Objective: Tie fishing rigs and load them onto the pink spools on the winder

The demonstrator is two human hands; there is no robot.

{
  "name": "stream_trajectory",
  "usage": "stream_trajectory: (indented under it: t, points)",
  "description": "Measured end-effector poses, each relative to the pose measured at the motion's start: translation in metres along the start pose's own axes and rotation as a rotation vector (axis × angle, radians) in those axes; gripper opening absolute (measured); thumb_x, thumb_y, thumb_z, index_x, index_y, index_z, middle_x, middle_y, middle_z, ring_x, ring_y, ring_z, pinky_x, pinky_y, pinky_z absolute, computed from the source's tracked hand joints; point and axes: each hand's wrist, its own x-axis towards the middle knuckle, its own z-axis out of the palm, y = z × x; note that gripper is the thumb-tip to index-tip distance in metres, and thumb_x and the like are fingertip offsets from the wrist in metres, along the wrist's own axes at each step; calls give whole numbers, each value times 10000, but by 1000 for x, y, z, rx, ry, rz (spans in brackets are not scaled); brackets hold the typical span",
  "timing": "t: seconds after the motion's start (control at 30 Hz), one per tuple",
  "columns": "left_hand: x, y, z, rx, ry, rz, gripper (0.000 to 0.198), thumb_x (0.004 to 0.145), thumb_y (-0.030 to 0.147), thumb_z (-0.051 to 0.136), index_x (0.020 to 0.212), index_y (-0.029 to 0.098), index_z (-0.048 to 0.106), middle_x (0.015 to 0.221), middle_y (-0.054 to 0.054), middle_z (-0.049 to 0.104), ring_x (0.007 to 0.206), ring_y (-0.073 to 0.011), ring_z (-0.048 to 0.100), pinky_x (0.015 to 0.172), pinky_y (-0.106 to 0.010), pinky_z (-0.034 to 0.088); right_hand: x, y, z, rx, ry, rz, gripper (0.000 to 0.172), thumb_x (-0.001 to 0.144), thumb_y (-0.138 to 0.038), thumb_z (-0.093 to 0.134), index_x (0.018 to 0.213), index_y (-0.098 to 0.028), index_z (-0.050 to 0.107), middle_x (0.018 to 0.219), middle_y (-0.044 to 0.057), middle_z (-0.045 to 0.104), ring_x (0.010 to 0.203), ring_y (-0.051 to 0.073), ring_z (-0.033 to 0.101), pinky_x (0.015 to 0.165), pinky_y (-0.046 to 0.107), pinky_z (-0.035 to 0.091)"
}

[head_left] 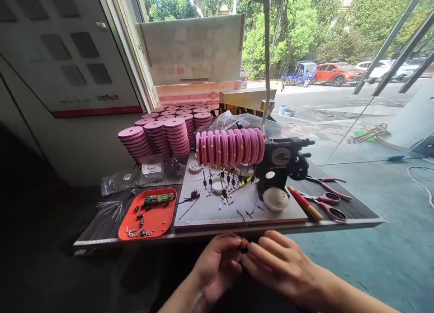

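My left hand (220, 261) is below the table's front edge, its thumb and fingers pinching a small dark piece (244, 246) with a reddish spot. Beside it, touching the piece, my right hand (280, 261) has its fingers bent and pressed together; its thumb tip is hidden. What kind of piece this is cannot be made out. On the white board (203, 215) just beyond lie several small black cylinders (224, 193) on thin wires, white beads (233, 179), a ring (218, 185) and short dark bits (249, 213).
A black winding device (280, 161) carries a row of pink discs (230, 146). Stacked pink discs (176, 136) stand behind left. An orange tray (124, 222) holds small parts and a green tool (158, 199). Right: a red-handled brush (305, 204), scissors (328, 197) and pliers (334, 186).
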Motion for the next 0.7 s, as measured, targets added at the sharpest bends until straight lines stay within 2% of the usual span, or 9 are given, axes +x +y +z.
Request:
stream_trajectory:
  t: [0.13, 0.2, 0.27, 0.33, 0.4, 0.5, 0.57, 0.6, 0.7]
  points:
    - [-2, -5, 3, -106, -18, -59, 83, 635, 4, 594, 593, 76, 596, 556, -19, 594, 424, -42, 506, 345, -91, 322, -8, -3, 17, 9, 57, -1, 279, 888, -115, 337, 837, -138, 610, 649, 25, 574, 542, 119, 433, 565, 285, 354]
    - [-4, -6, 5, -135, 3, -58, 96, 653, -5, 583, 615, 80, 606, 604, -30, 619, 459, -49, 532, 346, -90, 327, -9, -2, 22, 129, 105, 132, 328, 906, -162, 314, 758, -155, 606, 604, 21, 538, 530, 120, 428, 522, 267, 346]
    - [-5, -7, 8, -144, 49, -37, 107, 660, -12, 581, 630, 86, 614, 619, -27, 622, 471, -47, 530, 348, -91, 325, -11, -1, 25, 333, 128, 356, 330, 913, -226, 342, 724, -163, 604, 614, 19, 518, 549, 113, 463, 508, 232, 369]
    - [-6, -9, 11, -138, 70, -18, 108, 650, -14, 591, 628, 89, 615, 582, -8, 592, 451, -38, 496, 350, -93, 312, -13, 1, 27, 558, 78, 568, 290, 902, -275, 396, 736, -164, 607, 669, 23, 530, 595, 104, 515, 525, 199, 405]
    - [-7, -10, 12, -105, 43, -15, 90, 627, -2, 615, 625, 88, 613, 569, 4, 567, 427, -26, 446, 360, -102, 302, -14, 3, 26, 714, -1, 665, 279, 890, -310, 420, 742, -159, 602, 699, 27, 542, 612, 104, 537, 534, 191, 420]
    - [-8, -8, 13, 29, 10, -1, 93, 589, 45, 657, 649, 107, 621, 600, 5, 552, 457, -38, 428, 398, -127, 314, -13, 6, 21, 814, -42, 715, 302, 873, -340, 436, 690, -153, 586, 686, 28, 548, 615, 114, 538, 546, 204, 419]
    - [-9, -5, 13, 232, 14, 98, 66, 589, 92, 662, 626, 126, 618, 591, 10, 515, 480, -57, 426, 419, -151, 320, -14, 4, 17, 873, -57, 730, 291, 856, -352, 463, 685, -153, 588, 680, 27, 551, 623, 118, 540, 554, 204, 420]
    - [-9, -3, 13, 379, 17, 199, 48, 599, 119, 660, 599, 131, 613, 598, 11, 494, 490, -66, 422, 425, -163, 319, -15, 2, 15, 895, -63, 736, 282, 849, -351, 473, 682, -154, 586, 677, 26, 549, 621, 118, 538, 553, 201, 418]
    - [-9, -2, 11, 844, 60, 619, 113, 651, 181, 642, 551, 143, 605, 696, -4, 460, 546, -86, 421, 458, -191, 321, -14, -8, 7, 869, -47, 691, 247, 851, -295, 458, 679, -161, 574, 665, 24, 536, 591, 106, 512, 529, 187, 403]
